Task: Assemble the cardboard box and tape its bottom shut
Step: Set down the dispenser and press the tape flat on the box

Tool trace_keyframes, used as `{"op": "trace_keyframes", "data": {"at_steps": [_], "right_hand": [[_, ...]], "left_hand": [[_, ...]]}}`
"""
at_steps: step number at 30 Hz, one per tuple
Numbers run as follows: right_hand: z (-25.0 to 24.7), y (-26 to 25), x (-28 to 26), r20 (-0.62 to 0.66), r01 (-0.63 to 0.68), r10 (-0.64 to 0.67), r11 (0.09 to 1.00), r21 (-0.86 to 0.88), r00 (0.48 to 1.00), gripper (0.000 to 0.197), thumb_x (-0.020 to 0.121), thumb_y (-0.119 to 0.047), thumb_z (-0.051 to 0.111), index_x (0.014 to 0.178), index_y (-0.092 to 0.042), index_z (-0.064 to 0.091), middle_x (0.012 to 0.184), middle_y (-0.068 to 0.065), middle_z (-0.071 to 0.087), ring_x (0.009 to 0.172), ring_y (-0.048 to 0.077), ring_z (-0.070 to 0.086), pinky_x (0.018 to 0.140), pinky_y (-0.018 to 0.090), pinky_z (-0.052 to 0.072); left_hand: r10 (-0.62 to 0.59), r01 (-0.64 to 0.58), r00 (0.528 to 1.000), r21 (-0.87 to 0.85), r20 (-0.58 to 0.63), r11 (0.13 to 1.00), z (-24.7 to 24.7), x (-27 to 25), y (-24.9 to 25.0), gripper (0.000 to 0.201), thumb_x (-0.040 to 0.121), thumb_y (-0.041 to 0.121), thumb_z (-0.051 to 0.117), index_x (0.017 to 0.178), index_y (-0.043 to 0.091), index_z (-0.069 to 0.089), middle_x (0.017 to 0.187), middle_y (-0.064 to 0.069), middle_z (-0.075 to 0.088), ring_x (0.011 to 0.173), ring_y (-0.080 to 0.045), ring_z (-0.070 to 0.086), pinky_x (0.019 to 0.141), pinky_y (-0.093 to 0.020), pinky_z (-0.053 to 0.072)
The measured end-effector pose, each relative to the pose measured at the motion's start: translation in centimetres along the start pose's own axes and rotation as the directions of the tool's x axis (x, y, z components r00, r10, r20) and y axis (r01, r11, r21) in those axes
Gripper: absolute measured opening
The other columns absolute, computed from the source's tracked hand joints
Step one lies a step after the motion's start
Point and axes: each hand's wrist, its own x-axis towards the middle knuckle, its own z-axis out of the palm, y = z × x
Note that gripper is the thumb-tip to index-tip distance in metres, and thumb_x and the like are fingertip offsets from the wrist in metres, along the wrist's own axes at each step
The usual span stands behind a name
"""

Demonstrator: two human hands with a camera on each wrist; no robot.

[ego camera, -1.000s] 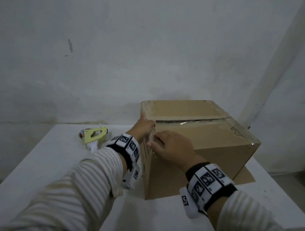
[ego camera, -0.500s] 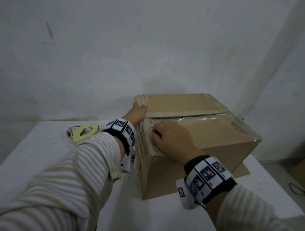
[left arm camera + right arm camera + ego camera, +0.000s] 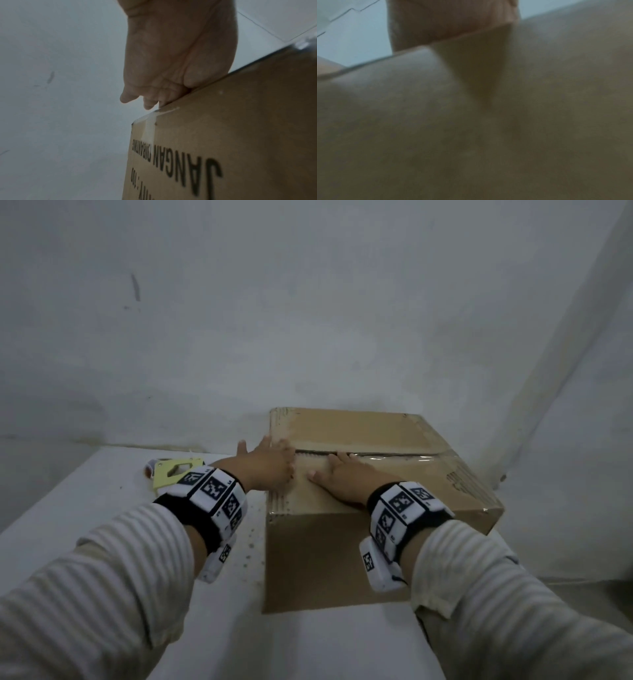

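The brown cardboard box stands on the white table with its closed flaps facing up. Clear tape runs along the middle seam. My left hand lies flat over the box's top left edge beside the seam's end, fingers spread. My right hand presses flat on the near flap, fingertips at the seam. In the left wrist view my left hand reaches over the top edge of the printed box side, where a tape end hangs down. In the blurred right wrist view my right hand rests on cardboard.
A yellow-green tape dispenser lies on the table left of the box, just behind my left wrist. A pale wall stands close behind the table and the box. The table's right edge runs close beside the box.
My right hand has uncurled from the box's left top edge and now lies flat on the near flap. My left hand has come up from the left side onto the top edge.
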Motion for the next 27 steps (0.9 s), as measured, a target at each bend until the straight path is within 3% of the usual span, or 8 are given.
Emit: {"op": "trace_keyframes", "data": {"at_steps": [3, 7, 10, 15, 18, 21, 24, 27], "right_hand": [[-0.3, 3.1, 0.0, 0.004, -0.052, 0.052, 0.999, 0.008, 0.999, 0.09, 0.085, -0.072, 0.026, 0.149, -0.009, 0.02, 0.158, 0.011, 0.017, 0.146, 0.029, 0.014, 0.117, 0.05, 0.019], [-0.9, 7.1, -0.8, -0.004, -0.108, 0.108, 0.994, -0.032, 0.994, 0.097, 0.076, -0.079, 0.022, 0.147, -0.012, 0.027, 0.156, 0.013, 0.022, 0.143, 0.033, 0.021, 0.113, 0.052, 0.023], [-1.3, 9.9, -1.8, -0.082, -0.13, 0.122, 0.987, -0.098, 0.989, 0.092, 0.082, -0.075, 0.021, 0.146, -0.009, 0.032, 0.154, 0.012, 0.029, 0.142, 0.031, 0.024, 0.113, 0.05, 0.02], [-1.9, 15.4, -3.3, -0.156, -0.157, 0.136, 0.979, -0.132, 0.978, 0.085, 0.084, -0.07, 0.021, 0.144, -0.011, 0.035, 0.153, 0.01, 0.031, 0.141, 0.03, 0.026, 0.113, 0.053, 0.02], [-1.8, 18.3, -4.7, -0.139, -0.058, 0.058, 0.998, 0.003, 0.989, 0.071, 0.095, -0.057, 0.025, 0.147, -0.01, 0.025, 0.159, 0.007, 0.015, 0.147, 0.026, 0.013, 0.116, 0.053, 0.016], [-1.5, 19.5, -5.5, -0.237, 0.004, 0.052, 0.973, 0.231, 0.97, 0.055, 0.101, -0.04, 0.028, 0.146, -0.009, 0.029, 0.158, 0.014, 0.014, 0.148, 0.026, 0.007, 0.117, 0.045, 0.022], [-0.8, 19.9, -5.9, -0.264, -0.012, 0.101, 0.948, 0.319, 0.959, 0.05, 0.101, -0.034, 0.032, 0.145, -0.01, 0.032, 0.156, 0.015, 0.019, 0.145, 0.032, 0.018, 0.114, 0.046, 0.027], [0.2, 19.4, -6.1, -0.316, 0.01, 0.078, 0.963, 0.27, 0.946, 0.051, 0.099, -0.039, 0.028, 0.136, -0.007, 0.041, 0.15, 0.011, 0.033, 0.139, 0.028, 0.029, 0.111, 0.044, 0.033]], "left_hand": [[-0.063, 0.063, 0.998, 0.052, 0.012, 0.997, 0.0, -1.2, 1.9, 0.05, 0.1, 0.03, 0.02, 0.146, 0.012, 0.022, 0.157, -0.006, 0.016, 0.145, -0.028, 0.009, 0.112, -0.064, 0.007], [-0.134, 0.135, 0.989, -0.01, 0.064, 0.991, 0.3, -2.1, 4.9, 0.051, 0.1, 0.032, 0.022, 0.145, 0.008, 0.029, 0.156, -0.01, 0.021, 0.145, -0.027, 0.017, 0.115, -0.057, 0.008], [-0.158, 0.157, 0.987, -0.094, 0.0, 0.983, 0.8, -2.8, 7.6, 0.044, 0.097, 0.033, 0.032, 0.129, 0.008, 0.049, 0.14, -0.013, 0.046, 0.127, -0.031, 0.044, 0.11, -0.047, 0.031], [-0.155, 0.151, 0.983, -0.045, -0.098, 0.988, 1.8, -2.9, 13.5, 0.056, 0.096, 0.047, 0.023, 0.136, 0.011, 0.04, 0.146, -0.011, 0.038, 0.135, -0.03, 0.034, 0.112, -0.054, 0.024], [-0.089, 0.087, 0.972, -0.017, -0.216, 0.996, 2.6, -2.1, 17.1, 0.058, 0.095, 0.051, 0.018, 0.132, 0.014, 0.043, 0.143, -0.009, 0.042, 0.134, -0.027, 0.037, 0.108, -0.054, 0.027], [0.024, -0.023, 0.954, 0.007, -0.298, 1.0, 3.1, -1.3, 19.3, 0.058, 0.093, 0.054, 0.015, 0.125, 0.018, 0.048, 0.136, -0.005, 0.048, 0.127, -0.024, 0.043, 0.103, -0.051, 0.034], [0.068, -0.07, 0.941, 0.005, -0.333, 0.998, 2.8, -0.5, 19.7, 0.054, 0.093, 0.053, 0.017, 0.117, 0.02, 0.052, 0.127, -0.003, 0.054, 0.119, -0.022, 0.049, 0.099, -0.048, 0.039], [0.042, -0.046, 0.946, -0.004, -0.321, 0.999, 2.5, 0.3, 19.3, 0.05, 0.092, 0.052, 0.02, 0.115, 0.021, 0.052, 0.125, -0.002, 0.055, 0.117, -0.022, 0.051, 0.098, -0.046, 0.04]]}}
